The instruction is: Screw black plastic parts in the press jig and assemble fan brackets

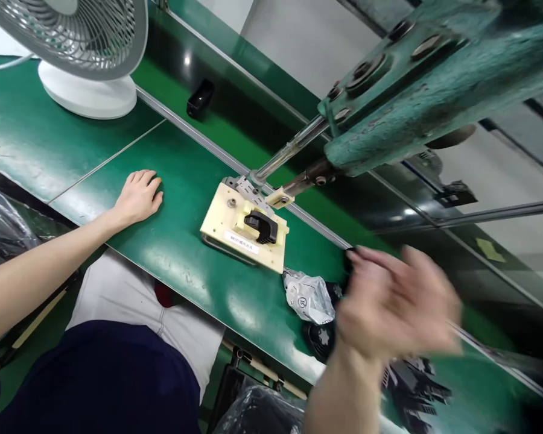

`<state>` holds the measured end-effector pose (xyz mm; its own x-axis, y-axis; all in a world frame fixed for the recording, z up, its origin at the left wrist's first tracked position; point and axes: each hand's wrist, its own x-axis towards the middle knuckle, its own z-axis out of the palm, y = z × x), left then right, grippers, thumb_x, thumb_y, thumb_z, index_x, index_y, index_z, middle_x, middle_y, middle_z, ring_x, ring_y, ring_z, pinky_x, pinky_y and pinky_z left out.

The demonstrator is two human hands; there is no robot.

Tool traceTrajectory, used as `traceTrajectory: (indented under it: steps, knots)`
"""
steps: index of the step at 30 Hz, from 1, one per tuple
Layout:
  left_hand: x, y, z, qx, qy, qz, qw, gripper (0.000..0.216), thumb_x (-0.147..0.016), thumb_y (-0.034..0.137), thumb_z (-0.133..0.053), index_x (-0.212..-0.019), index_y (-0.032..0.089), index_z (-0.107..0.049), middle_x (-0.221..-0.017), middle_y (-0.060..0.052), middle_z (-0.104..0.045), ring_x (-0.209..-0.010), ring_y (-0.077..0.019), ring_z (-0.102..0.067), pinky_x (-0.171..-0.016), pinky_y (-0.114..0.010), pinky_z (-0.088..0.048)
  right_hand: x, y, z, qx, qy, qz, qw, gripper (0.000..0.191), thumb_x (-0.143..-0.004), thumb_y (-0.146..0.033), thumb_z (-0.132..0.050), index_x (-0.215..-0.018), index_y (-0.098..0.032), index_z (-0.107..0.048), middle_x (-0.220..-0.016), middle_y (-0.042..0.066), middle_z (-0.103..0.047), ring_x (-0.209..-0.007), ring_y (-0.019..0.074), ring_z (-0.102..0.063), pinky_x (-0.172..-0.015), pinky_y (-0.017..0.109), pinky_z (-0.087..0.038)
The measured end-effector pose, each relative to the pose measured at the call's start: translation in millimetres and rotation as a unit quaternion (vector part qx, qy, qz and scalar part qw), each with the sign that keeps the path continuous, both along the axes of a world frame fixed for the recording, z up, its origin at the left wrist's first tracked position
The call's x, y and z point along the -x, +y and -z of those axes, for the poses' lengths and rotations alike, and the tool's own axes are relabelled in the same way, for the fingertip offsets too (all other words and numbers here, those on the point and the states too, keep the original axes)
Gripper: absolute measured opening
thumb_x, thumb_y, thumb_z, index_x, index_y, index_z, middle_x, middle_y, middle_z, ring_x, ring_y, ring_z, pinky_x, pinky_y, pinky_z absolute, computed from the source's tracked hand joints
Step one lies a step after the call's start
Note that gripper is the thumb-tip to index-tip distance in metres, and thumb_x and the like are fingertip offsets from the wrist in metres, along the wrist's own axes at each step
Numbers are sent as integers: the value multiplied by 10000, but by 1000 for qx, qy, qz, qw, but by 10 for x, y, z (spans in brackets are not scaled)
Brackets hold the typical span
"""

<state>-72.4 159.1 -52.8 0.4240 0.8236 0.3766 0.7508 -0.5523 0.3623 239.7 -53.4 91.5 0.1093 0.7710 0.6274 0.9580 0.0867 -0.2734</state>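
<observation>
My left hand (139, 196) rests on the green workbench (181, 163), fingers loosely spread and nothing in them. My right hand (396, 301) is raised over the right part of the bench, smeared by motion, so whether its fingers hold anything is unclear. Between the hands, a cream-coloured fixture block (219, 211) bears a white label, and a black curved plastic part (266, 228) sits on it. A crumpled printed plastic bag (310, 296) lies between the fixture and my right hand. Black plastic parts (414, 386) are heaped below that hand, partly hidden by my forearm.
A worn green press-like machine (398, 102) slants down from the upper right, its metal rods ending just above the fixture. At the upper left stands a white fan (88, 96). A small black box-shaped part (200, 98) lies behind the metal rail.
</observation>
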Motion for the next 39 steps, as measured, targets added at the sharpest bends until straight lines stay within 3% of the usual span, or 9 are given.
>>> traceTrajectory:
  steps: [6, 12, 16, 20, 23, 30, 34, 37, 39]
  knots:
    - [14, 23, 0, 17, -9, -2, 1000, 362, -846, 269, -410, -1100, 106, -610, -1226, -188, -565, -1196, -343, -484, -1041, -536, -356, -12, 636, 554, 217, -59, -48, 973, 500, -867, -473, -523, -1217, -117, -551, -1212, 193, -612, -1177, 345, -555, -988, 553, -459]
    - [-14, -41, -133, 83, -130, -16, 988, 252, -796, 274, -479, -964, 164, -632, -1153, -142, -634, -1180, -329, -524, -1055, -556, -366, -81, 558, 56, 197, -2, -90, 976, 499, -781, -496, -669, -1156, -175, -593, -1105, 123, -668, -998, 293, -650, -870, 454, -548]
    - [-86, -740, -272, 147, -197, 16, 969, 252, -872, 298, -414, -1009, 194, -598, -926, -84, -708, -903, -229, -671, -849, -437, -564, 275, 115, -55, 98, -38, -135, 985, 440, -838, -386, -662, -1206, -171, -550, -1096, 123, -661, -1011, 263, -637, -867, 438, -555]
    - [-188, -1647, -481, 414, -399, 144, 805, 401, -890, 334, -528, -1282, 280, -466, -1158, -94, -671, -1056, -230, -659, -875, -432, -588, 672, -362, 303, -6, -65, -165, 984, 350, -820, -137, -661, -1156, -113, -565, -1033, 126, -670, -1034, 240, -621, -840, 392, -569]
    - [-276, -1902, -658, 509, -427, 198, 721, 590, -867, 417, -573, -1401, 325, -338, -1267, -108, -608, -1159, -258, -604, -953, -478, -552, 835, -554, 521, -61, -104, -169, 978, 225, -793, -25, -611, -995, -125, -612, -1004, 112, -673, -1044, 260, -613, -799, 403, -578]
    - [-310, -1841, -858, 577, -426, 238, 655, 602, -839, 296, -648, -1365, 404, -375, -1338, -56, -568, -1174, -244, -591, -996, -454, -512, 914, -628, 632, -118, -139, -173, 968, 160, -791, -72, -629, -811, -227, -597, -936, 20, -673, -951, 190, -606, -771, 333, -571]
    - [-341, -1919, -905, 593, -445, 204, 639, 712, -734, 212, -740, -1349, 366, -417, -1350, -68, -555, -1237, -266, -537, -995, -424, -496, 957, -653, 663, -142, -136, -160, 967, 126, -826, -106, -609, -818, -230, -590, -932, -2, -666, -917, 168, -601, -784, 320, -561]
    - [-284, -1858, -960, 631, -482, 139, 592, 631, -719, 135, -700, -1296, 291, -496, -1094, -60, -687, -1060, -230, -638, -919, -370, -526, 956, -673, 694, -170, -110, -136, 970, 101, -850, -95, -584, -831, -194, -579, -926, 22, -650, -914, 182, -608, -753, 322, -572]
    - [-184, -1730, -1002, 602, -534, 61, 590, 496, -710, 100, -660, -1183, 226, -585, -761, -2, -686, -815, -161, -671, -833, -306, -550, 922, -693, 726, -181, -105, -107, 972, 105, -838, -73, -600, -835, -174, -574, -940, 43, -646, -937, 200, -612, -728, 321, -582]
